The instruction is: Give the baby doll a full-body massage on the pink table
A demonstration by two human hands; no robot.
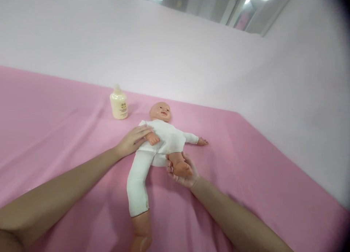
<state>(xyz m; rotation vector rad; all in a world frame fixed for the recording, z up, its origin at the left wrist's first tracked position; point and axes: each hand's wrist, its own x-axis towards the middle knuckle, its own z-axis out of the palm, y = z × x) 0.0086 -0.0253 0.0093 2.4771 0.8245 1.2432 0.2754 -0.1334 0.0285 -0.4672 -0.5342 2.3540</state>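
Note:
A bald baby doll (171,137) in a white suit lies on its back on a pink-covered surface, its head away from me. My left hand (133,139) holds the doll's arm at the left of its chest, fingers laid over it. The small doll hand (152,138) pokes out beyond my fingers. With my right hand (186,173), fingers curled around from below, I grip the doll's raised, bent leg near the foot (183,168). The doll's other leg (138,186) stretches toward me. Its far arm (191,138) is spread out to the right.
A cream pump bottle (119,105) with dark print stands beyond my left hand, left of the doll's head. The pink cover (68,109) has some folds. White walls (164,58) rise behind and to the right, with a window (207,7) at the top.

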